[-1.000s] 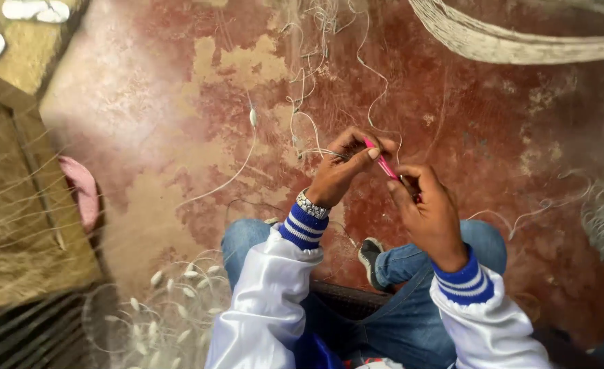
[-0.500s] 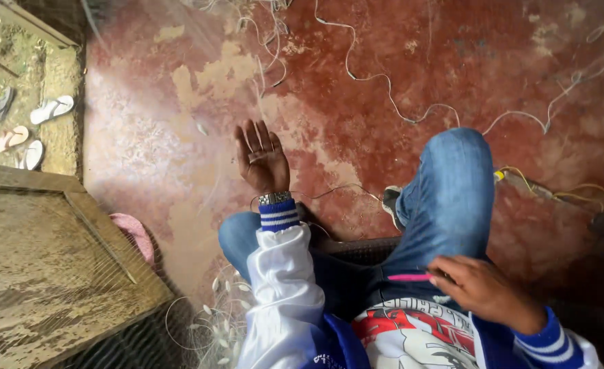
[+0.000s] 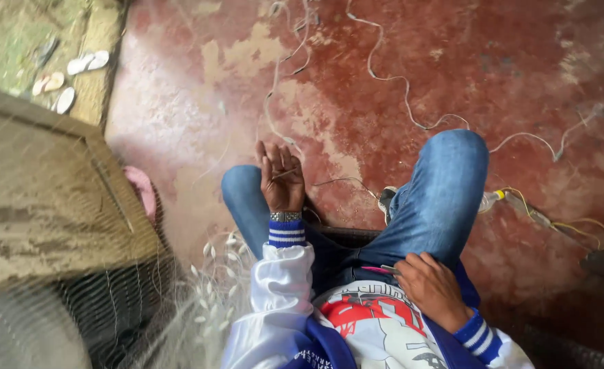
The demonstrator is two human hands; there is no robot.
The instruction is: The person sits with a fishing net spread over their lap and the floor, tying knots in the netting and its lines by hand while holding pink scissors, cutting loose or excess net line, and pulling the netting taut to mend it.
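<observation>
I sit with both knees in blue jeans over a worn red floor. My left hand (image 3: 281, 174) is raised palm up over my left knee, fingers spread, with thin white net line (image 3: 278, 116) running across the palm and away over the floor. My right hand (image 3: 430, 285) rests at my lap against my right thigh, fingers curled on a slim pink netting needle (image 3: 378, 269) that pokes out to the left. A metal watch band sits on my left wrist.
Fine fishing net with small white floats (image 3: 213, 273) is heaped at my lower left. A weathered wooden board (image 3: 49, 184) lies to the left, sandals (image 3: 86, 63) beyond it. A white cord (image 3: 397, 89) snakes across the floor; yellow wire (image 3: 575, 229) lies at right.
Both hands worked together on the line with the pink needle a second ago. They have separated: the right dropped to my lap, the left stays out, palm up. The view has steadied.
</observation>
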